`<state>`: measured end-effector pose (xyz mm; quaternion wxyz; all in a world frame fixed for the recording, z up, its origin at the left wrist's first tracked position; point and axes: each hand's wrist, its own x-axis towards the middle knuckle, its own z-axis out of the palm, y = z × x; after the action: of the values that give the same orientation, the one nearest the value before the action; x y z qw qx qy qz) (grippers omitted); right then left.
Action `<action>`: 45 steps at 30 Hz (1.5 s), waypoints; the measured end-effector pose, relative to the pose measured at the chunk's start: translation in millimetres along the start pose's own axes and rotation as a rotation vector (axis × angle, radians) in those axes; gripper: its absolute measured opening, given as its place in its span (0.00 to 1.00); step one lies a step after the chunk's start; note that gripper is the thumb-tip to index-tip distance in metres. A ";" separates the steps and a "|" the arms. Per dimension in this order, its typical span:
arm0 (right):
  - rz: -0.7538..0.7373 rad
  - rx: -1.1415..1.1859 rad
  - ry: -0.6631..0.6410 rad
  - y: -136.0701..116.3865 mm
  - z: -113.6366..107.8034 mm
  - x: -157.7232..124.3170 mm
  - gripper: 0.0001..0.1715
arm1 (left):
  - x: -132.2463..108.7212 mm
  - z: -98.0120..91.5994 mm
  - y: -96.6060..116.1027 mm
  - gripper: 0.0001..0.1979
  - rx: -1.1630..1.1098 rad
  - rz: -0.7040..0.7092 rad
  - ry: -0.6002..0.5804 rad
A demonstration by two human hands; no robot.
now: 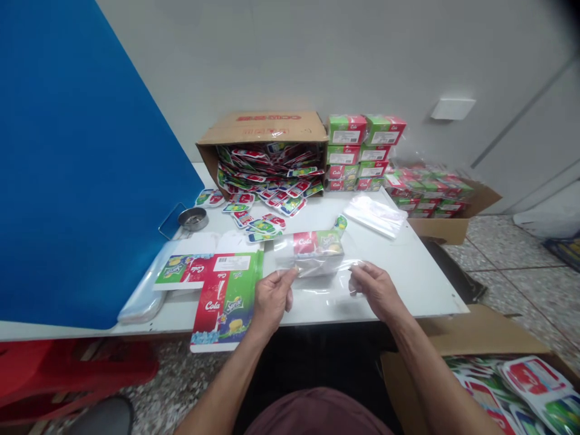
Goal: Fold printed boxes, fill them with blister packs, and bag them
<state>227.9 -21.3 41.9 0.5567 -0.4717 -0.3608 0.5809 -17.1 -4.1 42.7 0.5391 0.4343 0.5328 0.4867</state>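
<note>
Centrally, by the front edge of the tabletop [408, 290], the left hand [272, 300] and right hand [377, 291] pinch a clear plastic bag [319, 283] around a Cola Sprite carton [315, 244].

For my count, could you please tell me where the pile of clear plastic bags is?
In the head view, the pile of clear plastic bags sits far right on the white table, beside stacked Cola boxes.
</note>
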 end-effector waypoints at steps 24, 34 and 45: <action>-0.147 -0.354 0.042 -0.2 0.9 -5.8 0.19 | -3.7 1.0 5.7 0.20 -0.137 -0.001 -0.008; 0.007 -0.073 -0.099 7.1 -12.7 -7.1 0.17 | -6.3 0.9 4.4 0.24 -0.234 0.006 -0.043; 0.048 0.064 -0.111 1.7 -7.5 -9.2 0.26 | -7.0 -6.4 4.4 0.26 -0.326 -0.030 -0.147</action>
<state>233.9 -31.3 39.4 0.5365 -0.4292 -0.3610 0.6306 -23.4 -10.8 47.7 0.6471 0.3677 0.4123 0.5255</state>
